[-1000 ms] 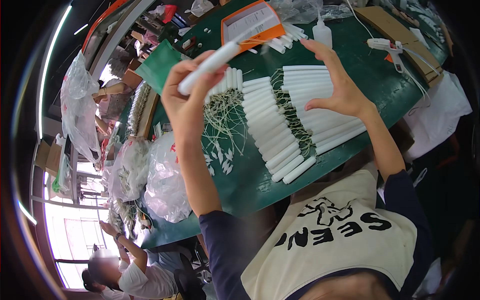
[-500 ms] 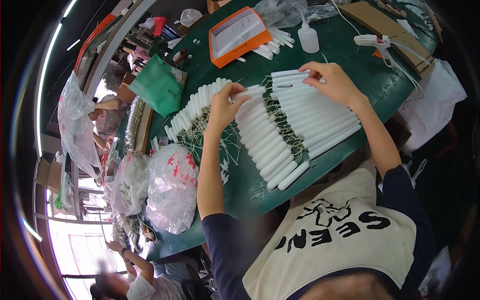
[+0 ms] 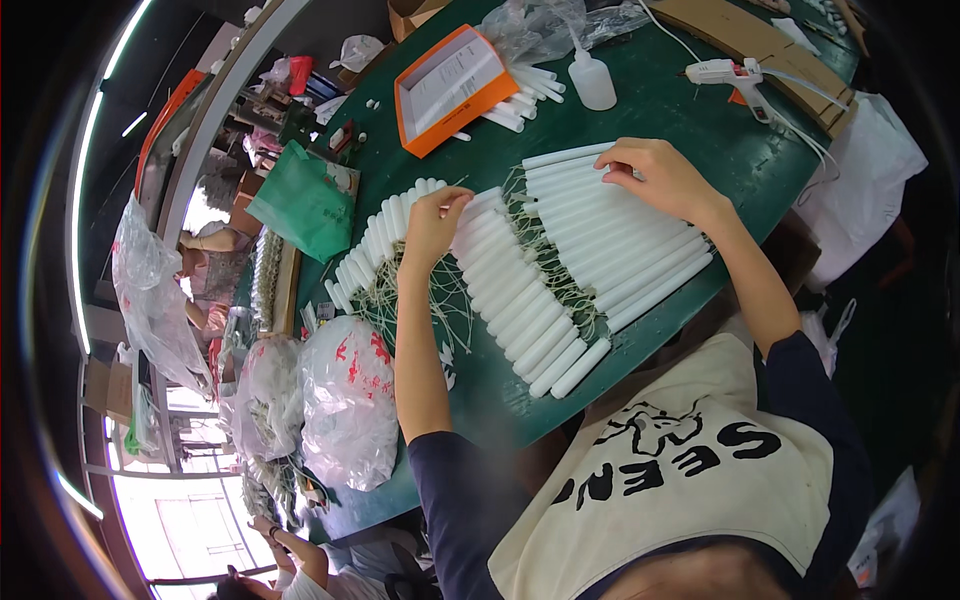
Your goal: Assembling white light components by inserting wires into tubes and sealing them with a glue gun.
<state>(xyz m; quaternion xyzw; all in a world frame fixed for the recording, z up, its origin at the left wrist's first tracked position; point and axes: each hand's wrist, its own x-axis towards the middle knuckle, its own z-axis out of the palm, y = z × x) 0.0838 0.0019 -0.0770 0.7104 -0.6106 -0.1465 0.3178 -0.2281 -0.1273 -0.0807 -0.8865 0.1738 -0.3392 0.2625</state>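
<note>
Two side-by-side rows of slim white tubes lie on the green table, with thin pale wires (image 3: 545, 250) bunched between them. My left hand (image 3: 434, 228) is at the far end of the middle row of tubes (image 3: 515, 290), thumb and fingertips pinched on the left end of its farthest white tube (image 3: 486, 203). Over the far tubes of the right row (image 3: 590, 225) hovers my right hand (image 3: 665, 180), its fingers curved and thumb apart, with no object visible in it. Shorter white tubes (image 3: 380, 235) with trailing wires lie left of my left hand.
An orange box (image 3: 420, 135), loose white tubes (image 3: 540, 85), a white squeeze bottle (image 3: 593, 83) and a glue gun (image 3: 735, 75) are at the back. Green bag (image 3: 305, 205) and stuffed clear plastic bag (image 3: 345, 410) stand left. Another person's arm (image 3: 300, 550) shows lower left.
My left hand has lowered a white tube onto the far end of the middle row. My right hand has come down closer to the right row's tubes. The view has shifted slightly.
</note>
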